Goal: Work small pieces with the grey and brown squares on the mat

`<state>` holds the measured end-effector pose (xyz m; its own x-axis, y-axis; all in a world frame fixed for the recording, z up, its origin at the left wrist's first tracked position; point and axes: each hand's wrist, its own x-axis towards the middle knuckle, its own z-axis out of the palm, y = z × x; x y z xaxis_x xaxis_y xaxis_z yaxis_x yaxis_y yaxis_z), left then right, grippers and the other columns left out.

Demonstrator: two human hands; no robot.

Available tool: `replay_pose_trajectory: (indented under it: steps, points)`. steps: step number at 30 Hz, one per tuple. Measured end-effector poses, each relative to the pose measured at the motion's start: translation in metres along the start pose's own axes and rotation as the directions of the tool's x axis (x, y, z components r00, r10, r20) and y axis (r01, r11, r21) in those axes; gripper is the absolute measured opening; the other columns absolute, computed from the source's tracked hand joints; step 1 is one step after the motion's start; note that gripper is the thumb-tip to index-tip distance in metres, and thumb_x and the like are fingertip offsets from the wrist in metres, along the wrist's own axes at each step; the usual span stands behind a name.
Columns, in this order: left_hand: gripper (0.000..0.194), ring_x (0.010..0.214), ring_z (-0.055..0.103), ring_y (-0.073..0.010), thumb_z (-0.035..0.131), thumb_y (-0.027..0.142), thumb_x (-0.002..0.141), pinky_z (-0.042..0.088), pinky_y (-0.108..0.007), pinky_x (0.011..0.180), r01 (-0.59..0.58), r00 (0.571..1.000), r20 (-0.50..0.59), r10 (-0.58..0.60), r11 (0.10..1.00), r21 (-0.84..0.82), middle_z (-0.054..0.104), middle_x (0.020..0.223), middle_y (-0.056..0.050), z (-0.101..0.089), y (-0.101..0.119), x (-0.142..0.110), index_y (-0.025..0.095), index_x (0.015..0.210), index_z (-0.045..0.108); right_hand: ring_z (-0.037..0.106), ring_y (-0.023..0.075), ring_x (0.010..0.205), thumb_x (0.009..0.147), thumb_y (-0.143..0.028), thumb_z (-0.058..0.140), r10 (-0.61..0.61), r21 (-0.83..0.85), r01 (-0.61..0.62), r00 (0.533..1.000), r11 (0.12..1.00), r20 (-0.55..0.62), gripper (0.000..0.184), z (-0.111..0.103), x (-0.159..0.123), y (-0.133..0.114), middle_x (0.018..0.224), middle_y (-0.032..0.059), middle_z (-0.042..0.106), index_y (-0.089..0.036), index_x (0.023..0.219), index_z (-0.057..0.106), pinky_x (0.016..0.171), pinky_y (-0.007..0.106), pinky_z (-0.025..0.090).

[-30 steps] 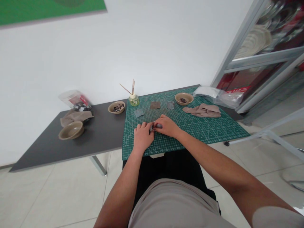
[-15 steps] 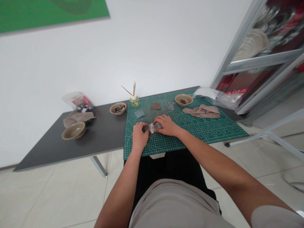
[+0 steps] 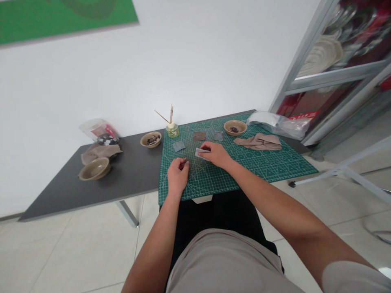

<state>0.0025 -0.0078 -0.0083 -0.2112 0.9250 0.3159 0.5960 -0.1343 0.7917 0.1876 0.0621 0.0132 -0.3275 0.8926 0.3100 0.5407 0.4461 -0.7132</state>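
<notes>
My left hand point(image 3: 178, 174) rests at the front of the green cutting mat point(image 3: 241, 169), its fingers closed round a small dark stone point(image 3: 182, 165) that is mostly hidden. In my right hand point(image 3: 214, 155), a little higher and to the right, a folded grey piece of sandpaper point(image 3: 201, 154) is pinched between thumb and fingers, apart from the stone. Beyond the hands lie a blue-grey square point(image 3: 179, 146), a brown square point(image 3: 199, 136) and a grey square point(image 3: 218, 135) that look like sandpaper.
A bowl of dark stones point(image 3: 151, 140) stands left of a reed diffuser point(image 3: 172, 130). Another bowl point(image 3: 235, 127) and a beige cloth point(image 3: 259, 142) lie on the right. A third bowl point(image 3: 94, 169), a second cloth point(image 3: 99, 152) and plastic bags are near the table's ends.
My hands have come apart. The right hand has lifted the sandpaper off the stone, up and away, while the left hand has shifted slightly left with the stone.
</notes>
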Motion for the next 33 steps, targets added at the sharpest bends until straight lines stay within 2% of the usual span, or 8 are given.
replay_pose_trajectory:
  steps: [2, 6, 9, 16, 20, 24, 26, 33]
  points:
    - [0.013, 0.08, 0.062, -0.0164, 0.058, 0.032, 0.086, 0.047, -0.029, 0.077, 0.007, 1.0, 0.003, -0.007, 1.0, 0.004, 0.069, 0.089, -0.002, 0.0, -0.001, 0.0, 0.021, 0.083, 0.064, 0.063, 0.0167, 0.075, 0.084, -0.031, 0.067, -0.028, -0.05, 0.026, 0.998, 0.998, -0.047, 0.011, -0.001, -0.005, -0.004, 0.082, 0.0008, 0.072, -0.021, 0.084, 0.071, 0.07, 0.027, 0.042]
    - [0.015, 0.074, 0.062, -0.0153, 0.057, 0.031, 0.086, 0.047, -0.028, 0.074, 0.038, 0.999, 0.017, -0.038, 0.999, -0.013, 0.069, 0.084, 0.0, 0.0, -0.002, 0.0, 0.022, 0.094, 0.066, 0.064, 0.0188, 0.077, 0.085, -0.025, 0.064, -0.025, -0.172, 0.024, 1.0, 0.985, -0.005, 0.01, 0.004, -0.013, -0.01, 0.079, 0.0025, 0.073, -0.021, 0.082, 0.073, 0.07, 0.029, 0.042]
    - [0.02, 0.073, 0.062, -0.0151, 0.056, 0.03, 0.086, 0.047, -0.027, 0.074, 0.044, 0.999, 0.014, -0.043, 0.999, -0.022, 0.069, 0.083, 0.001, 0.0, -0.001, -0.001, 0.022, 0.102, 0.067, 0.065, 0.0195, 0.081, 0.087, -0.024, 0.063, -0.042, -0.195, 0.027, 0.997, 0.98, -0.072, 0.011, 0.007, -0.015, -0.01, 0.085, 0.0037, 0.073, -0.021, 0.085, 0.073, 0.073, 0.03, 0.043]
    - [0.009, 0.072, 0.06, -0.0143, 0.059, 0.027, 0.083, 0.046, -0.026, 0.072, 0.039, 0.999, 0.023, -0.039, 0.999, -0.018, 0.065, 0.079, 0.002, -0.001, 0.001, 0.0, 0.023, 0.089, 0.063, 0.064, 0.0195, 0.078, 0.085, -0.024, 0.064, 0.009, -0.202, -0.03, 0.995, 0.979, -0.103, 0.01, 0.006, -0.015, -0.01, 0.081, 0.0033, 0.072, -0.021, 0.08, 0.072, 0.072, 0.03, 0.042]
    - [0.005, 0.071, 0.059, -0.0147, 0.059, 0.026, 0.082, 0.045, -0.027, 0.071, 0.025, 0.999, 0.039, -0.027, 0.999, 0.033, 0.065, 0.079, 0.002, -0.001, 0.002, 0.0, 0.023, 0.086, 0.06, 0.063, 0.0191, 0.075, 0.083, -0.023, 0.065, 0.008, -0.209, -0.017, 0.999, 0.978, -0.046, 0.01, 0.005, -0.014, -0.009, 0.077, 0.0029, 0.071, -0.021, 0.076, 0.071, 0.07, 0.03, 0.041]
    - [0.006, 0.071, 0.06, -0.0148, 0.06, 0.024, 0.081, 0.046, -0.028, 0.072, 0.018, 0.998, 0.058, -0.02, 0.999, 0.041, 0.065, 0.08, 0.002, 0.0, 0.002, 0.001, 0.023, 0.087, 0.06, 0.063, 0.019, 0.074, 0.082, -0.022, 0.062, 0.013, -0.197, -0.033, 0.995, 0.98, -0.101, 0.01, 0.007, -0.015, -0.007, 0.077, 0.0032, 0.071, -0.021, 0.074, 0.068, 0.07, 0.03, 0.043]
    - [0.008, 0.07, 0.059, -0.0145, 0.062, 0.023, 0.079, 0.046, -0.027, 0.071, 0.021, 0.998, 0.055, -0.023, 0.999, 0.039, 0.064, 0.079, 0.003, 0.0, 0.002, 0.001, 0.023, 0.087, 0.06, 0.063, 0.0187, 0.073, 0.077, -0.02, 0.064, 0.032, -0.153, -0.045, 0.996, 0.987, -0.089, 0.003, 0.008, -0.015, -0.004, 0.077, 0.0023, 0.07, -0.021, 0.077, 0.066, 0.07, 0.03, 0.044]
    - [0.011, 0.067, 0.057, -0.0128, 0.065, 0.027, 0.079, 0.045, -0.025, 0.067, 0.005, 0.999, 0.051, -0.004, 1.0, -0.01, 0.06, 0.075, 0.004, 0.0, 0.001, -0.001, 0.023, 0.088, 0.06, 0.066, 0.0185, 0.077, 0.072, -0.028, 0.071, 0.122, 0.184, -0.081, 0.967, 0.98, -0.224, 0.03, 0.012, -0.019, 0.004, 0.086, 0.0013, 0.07, -0.022, 0.096, 0.055, 0.072, 0.031, 0.05]
